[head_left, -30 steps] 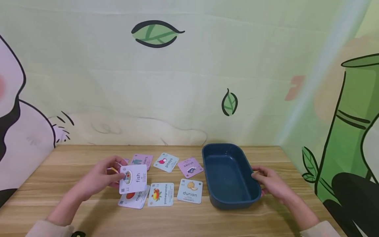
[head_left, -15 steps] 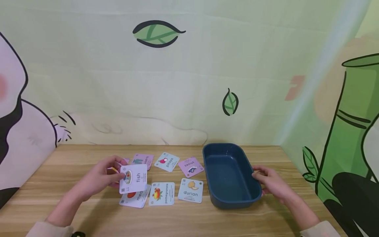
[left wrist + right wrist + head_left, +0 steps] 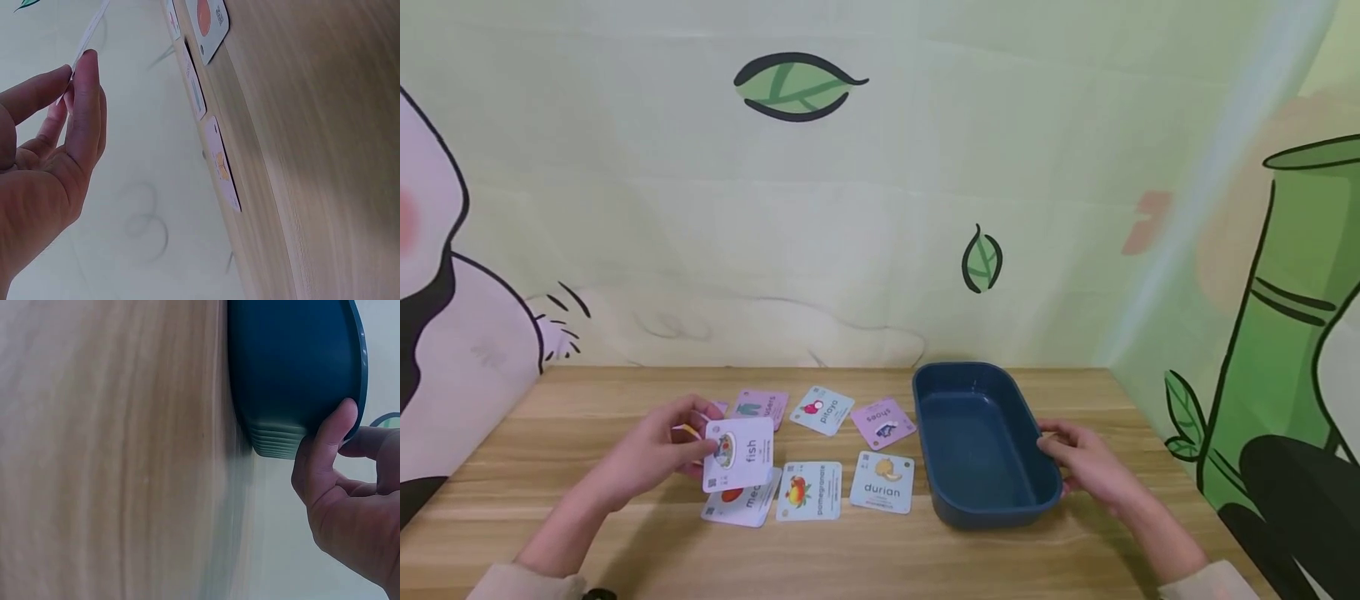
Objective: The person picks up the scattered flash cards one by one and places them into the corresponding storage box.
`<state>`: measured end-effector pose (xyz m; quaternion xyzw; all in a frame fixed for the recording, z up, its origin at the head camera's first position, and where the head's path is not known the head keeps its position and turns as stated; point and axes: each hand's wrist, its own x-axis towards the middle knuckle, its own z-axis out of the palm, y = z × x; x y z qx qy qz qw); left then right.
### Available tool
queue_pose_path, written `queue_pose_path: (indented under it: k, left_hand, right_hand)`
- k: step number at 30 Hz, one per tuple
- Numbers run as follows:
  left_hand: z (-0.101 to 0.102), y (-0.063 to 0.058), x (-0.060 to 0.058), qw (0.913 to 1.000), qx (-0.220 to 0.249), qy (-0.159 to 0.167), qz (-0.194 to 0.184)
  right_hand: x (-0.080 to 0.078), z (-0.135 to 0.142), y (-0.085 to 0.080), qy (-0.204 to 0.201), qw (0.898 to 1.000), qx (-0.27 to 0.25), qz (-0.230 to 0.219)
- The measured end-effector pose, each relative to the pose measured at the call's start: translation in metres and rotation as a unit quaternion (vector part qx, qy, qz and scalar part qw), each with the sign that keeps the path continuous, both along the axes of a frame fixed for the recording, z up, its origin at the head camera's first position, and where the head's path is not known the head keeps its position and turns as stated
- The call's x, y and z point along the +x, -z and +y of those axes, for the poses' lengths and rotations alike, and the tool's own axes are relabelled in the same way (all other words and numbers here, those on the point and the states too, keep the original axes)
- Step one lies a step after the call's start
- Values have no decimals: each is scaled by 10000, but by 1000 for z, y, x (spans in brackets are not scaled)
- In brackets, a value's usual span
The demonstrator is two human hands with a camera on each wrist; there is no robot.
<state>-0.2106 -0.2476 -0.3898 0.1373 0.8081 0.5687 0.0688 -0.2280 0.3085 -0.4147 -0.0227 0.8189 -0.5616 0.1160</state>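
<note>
My left hand (image 3: 658, 454) pinches the fish card (image 3: 748, 458) by its left edge between thumb and fingers. In the left wrist view that card (image 3: 87, 37) appears edge-on, raised off the table. It overlaps a card lettered "mea…" (image 3: 752, 508), whose remaining letters are hidden. My right hand (image 3: 1090, 462) grips the right rim of a deep blue rectangular tub (image 3: 985, 518), thumb on one side of the wall and fingers on the other, as the right wrist view shows at the rim (image 3: 362, 369). Nothing lies inside the tub.
Lying on the wooden table (image 3: 850, 567) are a pomegranate card (image 3: 808, 492), a durian card (image 3: 882, 483), a pitaya card (image 3: 822, 410), a purple shoes card (image 3: 883, 422) and a purple trousers card (image 3: 762, 406). Another purple card (image 3: 222, 165) is partly behind my left hand. A printed cloth (image 3: 880, 208) hangs behind.
</note>
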Motion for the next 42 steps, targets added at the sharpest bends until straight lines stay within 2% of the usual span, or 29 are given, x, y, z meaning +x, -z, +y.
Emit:
queue_pose_path:
  k: [7,23,42]
  left_hand:
    - [1,-4,-1,9999,-84,-43,87]
    - [2,0,-4,9997,-235,-78,55]
    - [9,-2,-8,9998,-168,-12,68]
  right_hand:
    - [-2,-1,-2,-27,10000,-31,83]
    - [-1,1,2,-73,9997,-243,11]
    - [0,2,-1,-110,9996,-255,80]
